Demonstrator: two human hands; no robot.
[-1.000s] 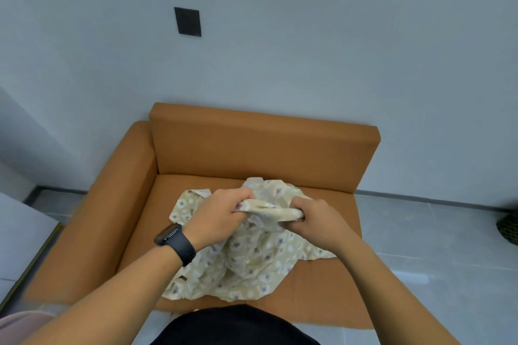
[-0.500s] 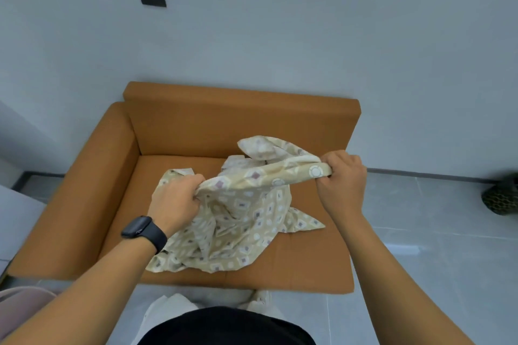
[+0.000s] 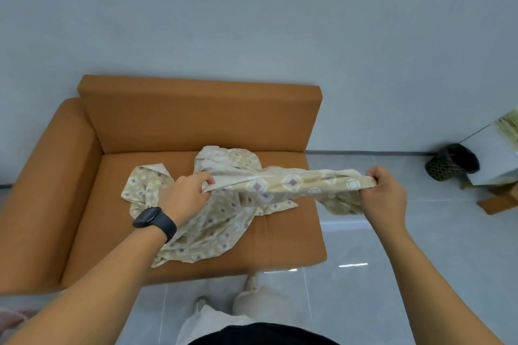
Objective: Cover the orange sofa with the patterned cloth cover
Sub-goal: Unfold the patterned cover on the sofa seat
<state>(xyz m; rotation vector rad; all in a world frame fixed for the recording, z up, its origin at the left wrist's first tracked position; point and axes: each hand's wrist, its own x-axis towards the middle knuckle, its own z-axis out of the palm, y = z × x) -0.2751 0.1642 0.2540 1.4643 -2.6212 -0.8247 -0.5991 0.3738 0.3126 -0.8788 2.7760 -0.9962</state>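
The thin beige patterned cloth cover lies mostly crumpled on the seat of the orange upholstered sofa, one edge lifted into a taut band above it. The left hand pinches that edge over the seat; the right hand clenches it just past the sofa's open right end. It looks light, limp and wrinkle-prone, best gripped at hems or corners.

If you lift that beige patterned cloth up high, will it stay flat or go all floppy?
Probably floppy: the beige patterned cloth sags between the left hand and right hand and lies crumpled on the orange sofa. It looks thin, so likely light.
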